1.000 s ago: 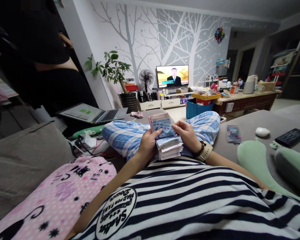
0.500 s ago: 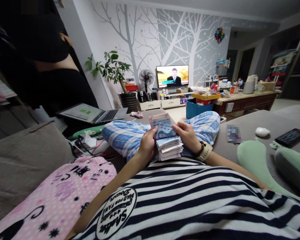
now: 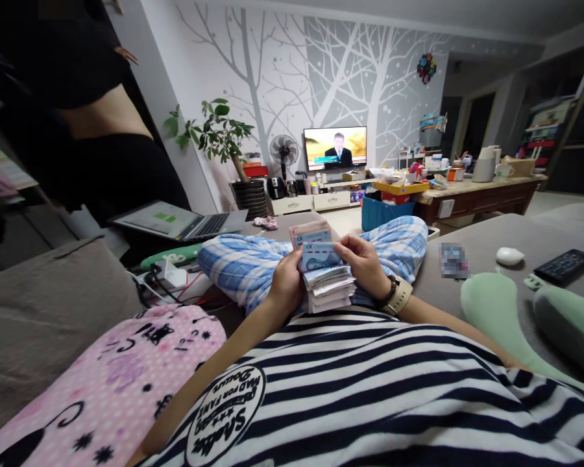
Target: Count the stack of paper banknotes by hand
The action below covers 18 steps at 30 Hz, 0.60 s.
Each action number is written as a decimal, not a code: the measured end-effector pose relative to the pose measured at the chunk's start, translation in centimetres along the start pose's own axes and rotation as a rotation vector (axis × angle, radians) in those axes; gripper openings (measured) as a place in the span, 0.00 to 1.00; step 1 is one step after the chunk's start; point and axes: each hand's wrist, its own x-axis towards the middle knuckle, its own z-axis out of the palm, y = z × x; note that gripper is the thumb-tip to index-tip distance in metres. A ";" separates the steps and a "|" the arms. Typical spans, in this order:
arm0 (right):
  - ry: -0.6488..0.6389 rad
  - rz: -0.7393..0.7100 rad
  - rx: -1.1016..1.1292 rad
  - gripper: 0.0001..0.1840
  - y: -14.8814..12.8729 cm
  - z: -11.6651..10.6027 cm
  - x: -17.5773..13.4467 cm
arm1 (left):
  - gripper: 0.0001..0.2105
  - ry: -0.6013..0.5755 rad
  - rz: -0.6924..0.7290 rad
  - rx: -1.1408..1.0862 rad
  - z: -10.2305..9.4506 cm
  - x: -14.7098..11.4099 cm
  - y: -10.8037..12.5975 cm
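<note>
Above my lap, my left hand (image 3: 288,280) is closed on the left side of a stack of paper tickets (image 3: 329,288), mostly pale blue and white. Its thumb rests near the upper tickets. My right hand (image 3: 367,263) pinches the right edge of a pale blue ticket (image 3: 320,255) with thumb and fingertips. Behind that one, more blue tickets and some pinkish ones (image 3: 307,227) stand up, fanned toward the far side. The lower part of the stack hangs folded toward my striped shirt. My left fingers under the stack are hidden.
An open laptop (image 3: 175,224) and a white power adapter (image 3: 174,275) with cables lie at left. A person in black (image 3: 92,123) stands beyond the laptop. At right on the sofa are a white mouse (image 3: 510,256), a remote (image 3: 563,267) and a green cushion (image 3: 491,305).
A blue ticket held by my right hand has come down toward me, showing more of the tickets behind it. The standing person's hand has shifted slightly.
</note>
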 end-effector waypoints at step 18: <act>-0.020 -0.003 0.023 0.21 -0.1 0.0 0.1 | 0.10 -0.008 0.058 0.171 0.0 0.1 0.3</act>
